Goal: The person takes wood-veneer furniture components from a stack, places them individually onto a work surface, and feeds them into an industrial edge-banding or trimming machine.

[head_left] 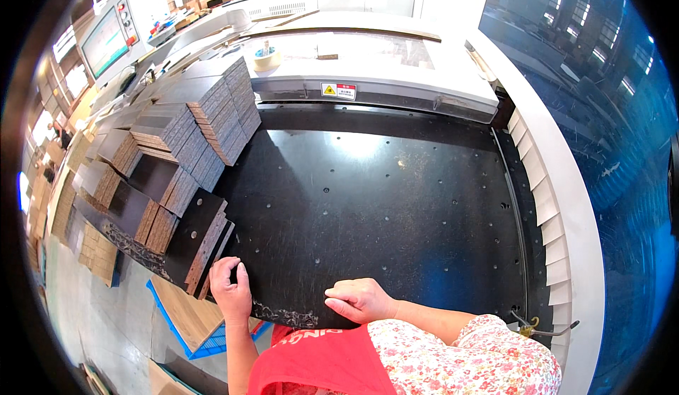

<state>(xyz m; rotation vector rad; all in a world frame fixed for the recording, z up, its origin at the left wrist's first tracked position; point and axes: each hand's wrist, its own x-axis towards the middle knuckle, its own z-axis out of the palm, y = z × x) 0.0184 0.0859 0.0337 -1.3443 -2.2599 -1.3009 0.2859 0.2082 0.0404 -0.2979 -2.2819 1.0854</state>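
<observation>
My left hand (230, 287) is at the near left edge of a black perforated worktable (382, 211). Its fingers are curled with the thumb up, and nothing shows in them. Just beside it lies a short stack of dark-faced boards (196, 229) with brown particleboard edges; whether the fingertips touch it I cannot tell. Over the table's near edge, my right hand (362, 300) is curled into a loose fist with no object visible in it. Taller stacks of similar boards (226, 105) rise along the table's left side.
A white machine beam (382, 84) spans the far side, carrying a roll of tape (267, 59). A white frame with pleated bellows (544, 204) and a blue translucent panel (608, 126) border the right. A control screen (105, 43) stands far left; a blue pallet (201, 345) sits below.
</observation>
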